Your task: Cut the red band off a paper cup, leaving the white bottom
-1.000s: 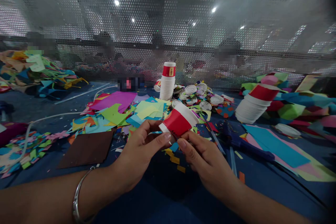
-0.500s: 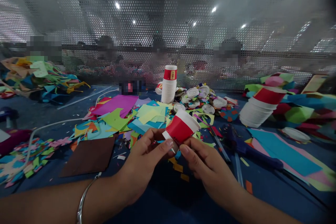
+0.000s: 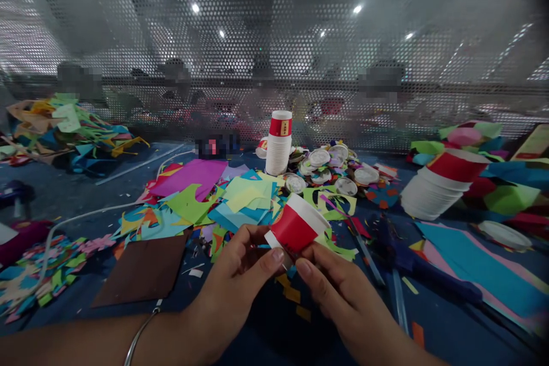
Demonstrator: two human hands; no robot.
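Note:
A red and white paper cup (image 3: 295, 225) is held tilted in front of me, its wide white rim toward the upper right. My left hand (image 3: 242, 274) pinches the cup's narrow base, thumb in front and fingers behind. With thumb and fingers, my right hand (image 3: 332, 280) grips the cup's lower side near the rim. Below the cup a thin pale sliver shows between the hands; I cannot make out what it is. Behind the cup stands a tall stack of similar cups (image 3: 278, 148), upside down. Another cup stack (image 3: 441, 183) leans at the right.
Brown paper squares (image 3: 143, 269) lie by my left forearm, coloured sheets (image 3: 246, 194) behind. A blue glue gun (image 3: 429, 274) with a cable lies right, beside clear glue sticks (image 3: 401, 303). Round white-rimmed discs (image 3: 319, 158) are heaped at the back. A perforated metal panel (image 3: 240, 40) stands behind.
The view has shifted slightly, so the tabletop things sit a little lower and, on the right, farther right. Both hands keep their hold on the cup, with almost no change in its tilt.

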